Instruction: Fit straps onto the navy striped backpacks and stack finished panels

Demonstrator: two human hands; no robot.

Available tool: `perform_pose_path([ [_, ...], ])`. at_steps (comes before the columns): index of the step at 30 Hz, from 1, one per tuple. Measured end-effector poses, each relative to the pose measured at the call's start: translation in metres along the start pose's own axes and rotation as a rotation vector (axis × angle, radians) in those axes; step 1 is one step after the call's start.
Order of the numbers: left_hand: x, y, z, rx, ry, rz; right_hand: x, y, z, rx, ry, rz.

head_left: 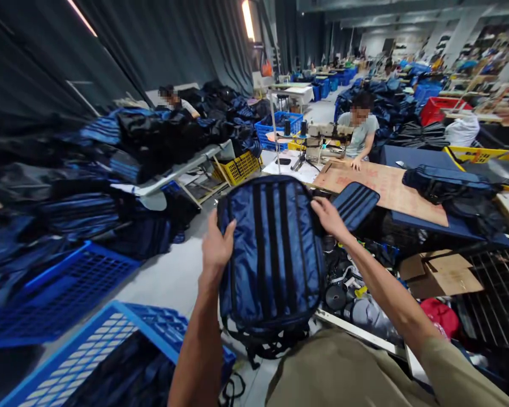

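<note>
A dark blue backpack (pixel 248 254) with black vertical stripes is held up in front of my body, its striped panel facing me. Its left edge is gripped by my left hand (pixel 218 243), thumb on the front and the other fingers hidden behind. At the upper right edge, my right hand (pixel 328 216) is closed on the backpack, fingertips at the seam. Black straps (pixel 254 353) hang under its bottom. Just beyond my right hand lies a smaller blue striped piece (pixel 356 204) on the table edge.
Blue crates (pixel 121 308) stand at lower left near heaps of dark bags (pixel 152 135). On the right are a brown board (pixel 382 183), a cardboard box (pixel 443 274) and thread spools (pixel 335 297). A co-worker (pixel 359 133) sits at a sewing machine (pixel 326 135); another person (pixel 180 104) is at far left.
</note>
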State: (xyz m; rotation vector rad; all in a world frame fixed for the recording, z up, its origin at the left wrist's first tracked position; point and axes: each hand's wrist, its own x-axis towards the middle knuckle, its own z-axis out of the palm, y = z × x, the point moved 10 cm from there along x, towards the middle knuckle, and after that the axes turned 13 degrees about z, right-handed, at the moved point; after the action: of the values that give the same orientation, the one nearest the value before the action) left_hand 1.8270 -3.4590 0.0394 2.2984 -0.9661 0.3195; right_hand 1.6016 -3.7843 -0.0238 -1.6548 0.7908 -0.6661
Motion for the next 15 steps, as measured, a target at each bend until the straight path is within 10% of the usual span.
perform_pose_path([
  [3, -0.055, -0.038, 0.073, 0.212, -0.127, 0.088, -0.005, 0.099, 0.047, -0.080, -0.156, 0.267],
  [7, -0.160, -0.046, 0.176, 0.284, -0.461, 0.255, -0.051, 0.198, 0.050, -0.082, -0.195, 0.457],
  [15, -0.171, -0.028, 0.185, 0.306, -0.452, 0.311, -0.121, 0.308, -0.005, -0.019, -0.118, 0.810],
])
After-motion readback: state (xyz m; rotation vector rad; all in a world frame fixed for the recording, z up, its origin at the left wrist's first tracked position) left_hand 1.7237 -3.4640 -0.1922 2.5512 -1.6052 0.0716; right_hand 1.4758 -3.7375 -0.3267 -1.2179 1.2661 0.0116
